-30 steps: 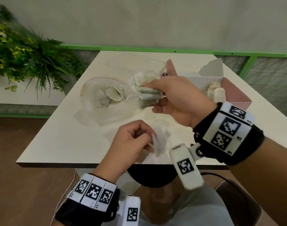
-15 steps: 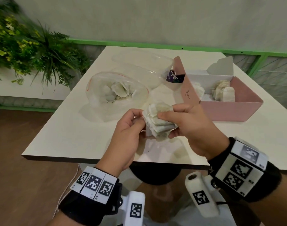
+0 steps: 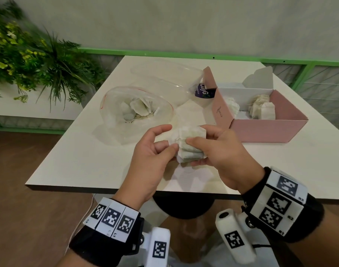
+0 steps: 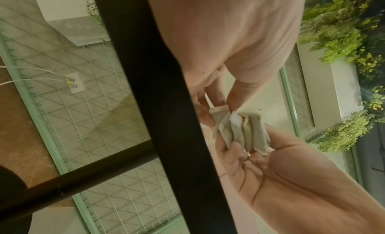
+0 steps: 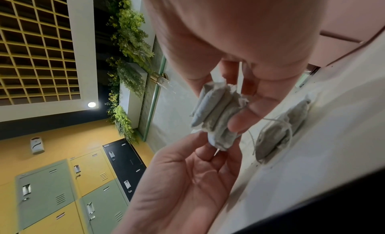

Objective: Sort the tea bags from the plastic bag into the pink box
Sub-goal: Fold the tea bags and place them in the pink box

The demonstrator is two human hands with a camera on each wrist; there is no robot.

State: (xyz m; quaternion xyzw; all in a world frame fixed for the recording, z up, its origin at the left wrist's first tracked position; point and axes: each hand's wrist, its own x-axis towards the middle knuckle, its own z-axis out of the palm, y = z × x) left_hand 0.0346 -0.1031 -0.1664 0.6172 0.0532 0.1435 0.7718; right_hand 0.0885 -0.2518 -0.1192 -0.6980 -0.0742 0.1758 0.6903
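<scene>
A stack of several pale tea bags (image 3: 189,154) is held just above the white table (image 3: 84,157) near its front edge. My right hand (image 3: 197,136) grips the stack from the right, thumb on top. My left hand (image 3: 171,137) pinches its left edge, index finger raised. The left wrist view shows the stack (image 4: 243,128) edge-on between both hands, as does the right wrist view (image 5: 216,115). The clear plastic bag (image 3: 114,105) lies behind, several tea bags (image 3: 136,108) inside. The pink box (image 3: 265,130) stands open at the right and holds tea bags (image 3: 261,108).
A second clear plastic bag (image 3: 164,78) lies at the back beside a purple-labelled item (image 3: 202,91). The box's flaps (image 3: 259,78) stand up. Green plants (image 3: 30,60) fill the left. A green railing (image 3: 184,54) runs behind the table.
The right hand brought the stack down from over the plastic bag toward the table's front. The left hand, earlier holding one tea bag lower down, has joined it at the stack.
</scene>
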